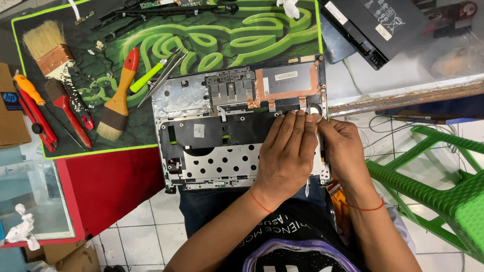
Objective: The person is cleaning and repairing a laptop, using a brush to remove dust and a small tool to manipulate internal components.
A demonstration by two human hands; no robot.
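Observation:
An opened laptop chassis (201, 131) lies upside down, half on the green-and-black mat (227, 40) and half over my lap. It shows a perforated metal plate, a grey trackpad bracket and a copper-edged panel (287, 80). My left hand (287, 151) lies flat on the chassis's right side, fingers together, tips at the copper panel's lower edge. My right hand (343, 146) presses beside it at the right edge, fingertips pinched on a small part near the corner (315, 112); what it grips is hidden.
Two paintbrushes (118, 95) (53, 55), red-handled pliers (40, 121), screwdrivers and tweezers (164, 75) lie on the mat's left. A black laptop battery (375, 25) sits at the top right on a glass counter. A green plastic stool (443, 186) stands at right.

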